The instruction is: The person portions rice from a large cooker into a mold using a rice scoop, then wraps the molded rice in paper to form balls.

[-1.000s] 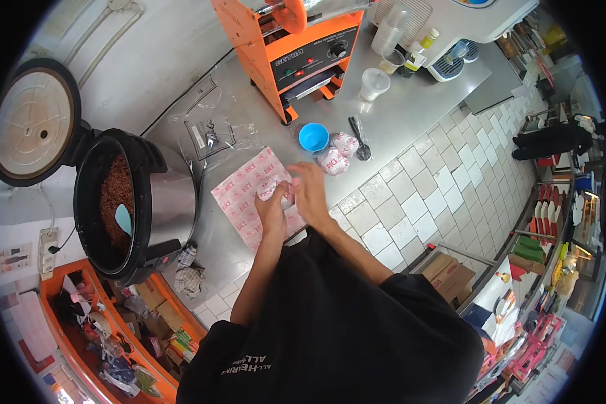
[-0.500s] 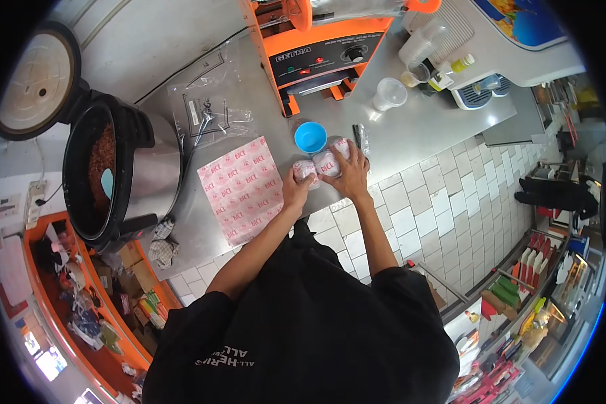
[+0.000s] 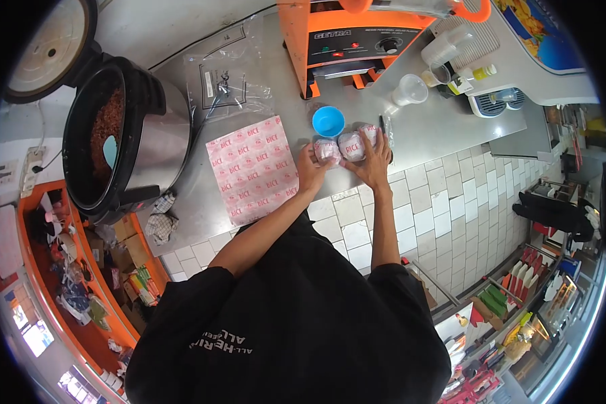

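Note:
Three paper-wrapped rice parcels stand in a row at the counter's front edge. My left hand [image 3: 311, 168] curls around the side of the left rice parcel [image 3: 326, 150]. The middle rice parcel [image 3: 351, 146] sits against my right hand [image 3: 374, 163], whose thumb reaches toward the gap beside the left one. My right fingers lie over the right rice parcel [image 3: 369, 131], partly hiding it. Just behind the parcels is a blue cup [image 3: 328, 121]. A sheet of printed "RICE" wrapping paper [image 3: 252, 172] lies flat to the left of my left hand.
An open rice cooker [image 3: 155, 135] with brown rice and a pale scoop stands at left. Clear plastic [image 3: 229, 81] lies behind the paper. An orange sealing machine [image 3: 357, 44] is at the back, with a plastic cup [image 3: 409, 90] to its right. A cloth [image 3: 161, 219] rests at the front-left edge.
The view has shifted, so the counter appears farther right. My right hand has drawn back toward the parcels' near side, uncovering more of the middle one. My left hand stays at the left parcel.

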A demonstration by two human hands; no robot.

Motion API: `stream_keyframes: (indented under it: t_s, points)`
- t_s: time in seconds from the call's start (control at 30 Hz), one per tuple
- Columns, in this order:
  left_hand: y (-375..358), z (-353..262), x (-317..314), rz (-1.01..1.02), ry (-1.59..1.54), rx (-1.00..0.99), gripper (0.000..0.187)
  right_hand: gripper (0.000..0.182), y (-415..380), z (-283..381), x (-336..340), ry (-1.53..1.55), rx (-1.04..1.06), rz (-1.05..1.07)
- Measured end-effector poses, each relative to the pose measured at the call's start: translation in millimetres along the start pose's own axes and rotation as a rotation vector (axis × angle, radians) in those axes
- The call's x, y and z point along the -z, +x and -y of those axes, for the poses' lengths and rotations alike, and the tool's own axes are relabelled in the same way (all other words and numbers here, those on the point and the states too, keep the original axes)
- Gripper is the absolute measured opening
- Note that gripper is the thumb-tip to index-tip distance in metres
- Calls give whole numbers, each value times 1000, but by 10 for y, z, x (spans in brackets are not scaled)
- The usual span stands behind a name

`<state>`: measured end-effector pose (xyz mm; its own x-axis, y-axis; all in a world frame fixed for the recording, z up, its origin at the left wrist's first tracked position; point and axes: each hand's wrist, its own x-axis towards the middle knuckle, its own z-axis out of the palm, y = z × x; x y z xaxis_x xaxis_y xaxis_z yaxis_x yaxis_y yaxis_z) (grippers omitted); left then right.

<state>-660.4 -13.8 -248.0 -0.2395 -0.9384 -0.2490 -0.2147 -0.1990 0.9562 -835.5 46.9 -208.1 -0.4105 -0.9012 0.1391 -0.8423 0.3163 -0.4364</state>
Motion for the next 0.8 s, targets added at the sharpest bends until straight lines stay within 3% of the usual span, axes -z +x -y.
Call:
stream_keyframes:
  t_s: [0.03,0.1,0.17,0.2,0.27,0.33,0.37,0.4,0.47,0.5,0.57,0.73,0.8]
  points:
    - [3,-10,30,11,218,-160,78,83,-14,68,104,-12,33,-32]
    - [69,37,-38,-20,212,-93,78,78,-92,116,149,-28,65,-65]
    - [153,3,-66,-49,204,-21,78,58,-236,50,54,152,-257,-99]
    - [206,-121,-37,54,315,9,77,58,-298,125,60,147,-254,-99]
    - [320,-113,20,157,425,36,76,40,-396,444,21,560,-635,96]
    - [421,135,74,268,439,-102,73,37,-568,488,-452,573,-515,-105]
    - [409,119,139,343,386,-82,68,36,-553,579,-484,724,-667,0]
    - [363,84,191,350,396,-88,68,36,-551,658,-512,733,-673,-8]
    - [225,30,295,316,218,-137,58,43,-586,797,-548,1200,-754,-180]
    - [184,-11,326,326,227,-144,58,52,-591,837,-542,1274,-801,-184]
    - [62,-78,363,317,-129,-115,50,51,-623,904,-529,1368,-775,-177]
    - [-12,-386,476,346,-90,3,44,47,-645,1065,-420,1506,-645,-54]
    - [23,-368,457,332,-314,84,41,46,-648,1138,-368,1513,-633,-58]
